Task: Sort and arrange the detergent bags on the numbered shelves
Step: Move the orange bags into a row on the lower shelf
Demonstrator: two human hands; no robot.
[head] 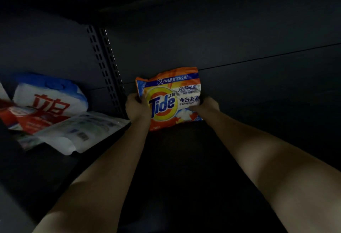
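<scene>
One orange Tide detergent bag (169, 99), upright

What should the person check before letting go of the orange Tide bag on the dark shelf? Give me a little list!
1. Both hands hold the bag: ok. The left hand and right hand grip the sides of the Tide bag.
2. Bag upright, label facing out: ok.
3. Bag bottom resting on the shelf: cannot tell, too dark.
4. Space to the right: ok, nothing visible there.
5. Apart from the white bag on the left: ok, the post stands between.
6. Shelf number right: cannot tell, no number visible.
</scene>
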